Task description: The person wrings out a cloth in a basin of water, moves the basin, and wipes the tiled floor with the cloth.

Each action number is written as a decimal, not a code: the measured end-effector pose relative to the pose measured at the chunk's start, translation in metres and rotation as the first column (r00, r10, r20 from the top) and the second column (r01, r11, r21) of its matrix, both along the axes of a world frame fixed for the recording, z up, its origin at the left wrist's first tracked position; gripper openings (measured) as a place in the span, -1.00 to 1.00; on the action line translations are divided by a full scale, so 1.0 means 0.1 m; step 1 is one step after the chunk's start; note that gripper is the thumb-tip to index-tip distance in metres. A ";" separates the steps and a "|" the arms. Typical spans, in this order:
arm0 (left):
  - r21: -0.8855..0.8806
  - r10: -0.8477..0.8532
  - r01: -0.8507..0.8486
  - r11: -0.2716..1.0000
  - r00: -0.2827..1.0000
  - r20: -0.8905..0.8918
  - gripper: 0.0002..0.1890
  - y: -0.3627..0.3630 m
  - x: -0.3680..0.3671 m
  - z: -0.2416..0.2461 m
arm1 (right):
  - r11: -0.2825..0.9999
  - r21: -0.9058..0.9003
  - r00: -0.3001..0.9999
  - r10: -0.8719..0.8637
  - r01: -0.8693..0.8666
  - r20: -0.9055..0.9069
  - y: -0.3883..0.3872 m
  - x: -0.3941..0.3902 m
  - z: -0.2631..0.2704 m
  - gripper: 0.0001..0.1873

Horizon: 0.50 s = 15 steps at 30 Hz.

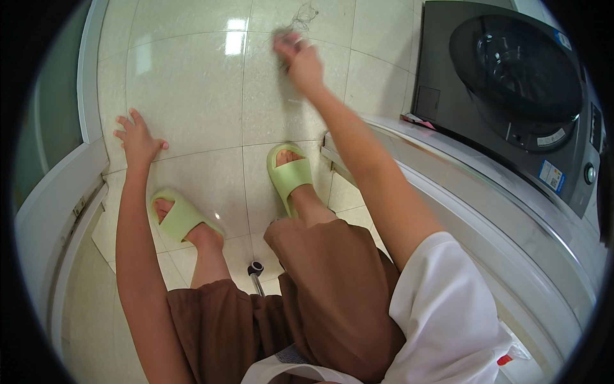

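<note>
My right hand [303, 65] is stretched forward over the pale floor tiles [192, 96]. Its fingers are closed around a small blurred pink-and-dark thing [283, 41], too smeared to name. Just beyond lies a loose tangle of dark hair-like strands [303, 18] on the floor. My left hand [139, 139] is low over the tiles near the door frame, fingers spread and holding nothing; whether it touches the floor I cannot tell.
Green slippers [184, 218] are on my feet. A chrome leg with a black caster [256, 269] stands between them. To the right, a dark front-loading washing machine [499, 96] sits behind a raised white ledge [431, 158]. A framed glass door [53, 120] edges the left.
</note>
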<state>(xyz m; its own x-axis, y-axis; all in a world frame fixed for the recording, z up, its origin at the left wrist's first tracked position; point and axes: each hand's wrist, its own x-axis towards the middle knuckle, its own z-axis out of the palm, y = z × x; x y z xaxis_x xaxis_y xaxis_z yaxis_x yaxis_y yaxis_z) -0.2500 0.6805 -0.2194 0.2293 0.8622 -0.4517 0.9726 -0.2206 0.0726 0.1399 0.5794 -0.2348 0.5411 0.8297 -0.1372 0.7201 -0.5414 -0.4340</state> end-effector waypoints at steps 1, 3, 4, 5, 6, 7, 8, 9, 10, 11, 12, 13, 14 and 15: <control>0.007 -0.001 0.000 1.000 0.999 0.039 0.39 0.01 0.20 -0.02 | 1.000 0.026 0.984 0.011 -0.016 0.179 0.15 0.53 -0.01 -0.63; -0.039 0.007 -0.006 0.999 0.999 0.038 0.39 0.00 0.33 -0.02 | 0.998 -0.031 0.943 0.055 -0.048 0.328 0.38 1.12 0.14 -0.55; -0.033 0.019 -0.018 0.999 0.999 0.029 0.39 -0.01 0.27 0.02 | 0.998 -0.024 0.945 0.065 -0.061 0.320 0.44 1.11 0.23 -0.55; -0.061 0.026 -0.025 0.998 1.000 0.010 0.34 -0.03 0.24 0.06 | 0.997 0.076 0.973 -0.011 -0.007 0.231 0.52 1.12 0.34 -0.61; -0.086 0.031 -0.030 0.996 1.000 0.004 0.28 -0.02 0.26 0.09 | 0.983 0.174 0.987 -0.079 0.054 0.143 0.58 1.15 0.48 -0.65; -0.064 0.049 -0.049 0.997 0.999 -0.005 0.28 0.05 0.09 0.04 | 0.980 0.195 0.989 -0.065 0.038 0.132 0.65 1.05 0.61 -0.65; -0.027 -0.081 0.082 0.996 0.996 0.021 0.15 0.15 -0.32 -0.04 | 0.903 0.222 0.881 -0.261 0.368 -0.395 0.69 0.77 0.73 -0.64; 0.008 -0.218 0.218 0.976 0.975 0.051 0.01 0.26 -0.68 -0.02 | 0.773 0.060 0.494 -0.341 0.632 -0.800 0.73 0.57 0.86 -0.62; 0.040 -0.217 0.215 0.976 0.974 0.064 0.01 0.35 -0.79 0.07 | 0.772 0.095 0.511 -0.317 0.628 -0.799 0.70 0.64 0.99 -0.62; -0.179 0.039 0.022 0.984 0.943 0.330 -0.14 0.43 -0.81 0.19 | 0.697 -0.017 0.167 -0.195 0.717 -0.966 0.60 0.82 1.08 -0.68; -0.439 0.323 -0.086 0.894 0.803 0.501 -0.29 0.44 -0.80 0.35 | 0.651 -0.168 -0.201 -0.024 0.740 -0.979 0.51 0.98 1.20 -0.71; -0.423 0.315 -0.084 0.902 0.799 0.512 -0.29 0.37 -0.86 0.56 | 0.655 -0.151 -0.195 -0.006 0.740 -0.981 0.44 0.99 1.32 -0.71; -0.272 0.175 -0.018 0.962 0.807 0.564 -0.41 0.29 -0.92 0.77 | 0.608 -0.237 -0.356 0.080 0.758 -0.931 0.39 1.00 1.45 -0.75; -0.100 0.022 0.046 0.994 0.806 0.591 -0.52 0.25 -0.97 1.05 | 0.574 -0.322 -0.502 0.183 0.752 -0.845 0.38 0.99 1.60 -0.78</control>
